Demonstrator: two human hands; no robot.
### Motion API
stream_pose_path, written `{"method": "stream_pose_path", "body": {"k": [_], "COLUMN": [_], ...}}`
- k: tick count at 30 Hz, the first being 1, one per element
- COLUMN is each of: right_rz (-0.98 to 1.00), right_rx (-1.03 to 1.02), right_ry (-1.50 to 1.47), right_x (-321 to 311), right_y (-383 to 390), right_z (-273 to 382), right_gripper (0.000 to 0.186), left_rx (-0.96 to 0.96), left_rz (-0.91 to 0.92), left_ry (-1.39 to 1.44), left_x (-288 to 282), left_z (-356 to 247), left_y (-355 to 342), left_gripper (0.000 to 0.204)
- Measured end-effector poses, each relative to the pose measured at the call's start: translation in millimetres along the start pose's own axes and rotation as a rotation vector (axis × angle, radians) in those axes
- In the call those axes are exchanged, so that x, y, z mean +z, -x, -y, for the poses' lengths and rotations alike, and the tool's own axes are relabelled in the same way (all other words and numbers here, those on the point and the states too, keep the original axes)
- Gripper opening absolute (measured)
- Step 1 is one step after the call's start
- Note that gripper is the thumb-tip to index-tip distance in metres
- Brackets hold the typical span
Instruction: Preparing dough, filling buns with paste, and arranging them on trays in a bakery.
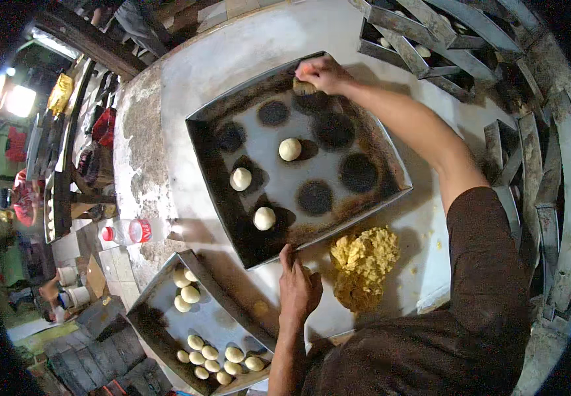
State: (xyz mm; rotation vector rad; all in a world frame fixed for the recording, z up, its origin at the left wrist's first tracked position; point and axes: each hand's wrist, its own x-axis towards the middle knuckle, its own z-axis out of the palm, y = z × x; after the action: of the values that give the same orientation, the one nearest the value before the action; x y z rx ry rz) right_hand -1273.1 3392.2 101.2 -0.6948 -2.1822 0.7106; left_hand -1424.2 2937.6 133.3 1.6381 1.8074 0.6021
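Observation:
A large dark metal baking tray (259, 132) lies in front of me, its bottom marked with round black patches. Three pale dough balls sit in it: one near the middle (290, 149), one at the left (240, 179) and one nearer me (264, 218). At the tray's far right corner my right hand (325, 74) is closed on a brush (304, 86), tan bristles down against the tray. My left hand (300, 287) is at the near rim, fingers stretched out and touching it, thumb apart. Right of it lies a crumbly yellow mound (364, 261).
A second metal tray (226, 290) at the lower left holds several dough balls. Empty-looking metal pans (424, 39) are stacked at the far right, and more (549, 224) stand along the right. A red-capped clear bottle (127, 231) lies at the left edge of the table.

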Motion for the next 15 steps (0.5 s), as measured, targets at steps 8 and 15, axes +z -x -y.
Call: {"method": "stream_pose_path", "body": {"k": [8, 15], "right_rz": [1.178, 0.256], "right_rx": [0.175, -0.063], "right_ry": [-0.257, 0.259], "right_x": [-43, -26], "right_y": [24, -14], "right_z": [61, -20], "right_gripper": [0.01, 0.011], "left_rx": [0.048, -0.17], "left_rz": [-0.033, 0.026], "left_ry": [-0.022, 0.275], "left_x": [8, 11], "left_z": [4, -5], "left_y": [5, -2], "left_gripper": [0.053, 0.053]}}
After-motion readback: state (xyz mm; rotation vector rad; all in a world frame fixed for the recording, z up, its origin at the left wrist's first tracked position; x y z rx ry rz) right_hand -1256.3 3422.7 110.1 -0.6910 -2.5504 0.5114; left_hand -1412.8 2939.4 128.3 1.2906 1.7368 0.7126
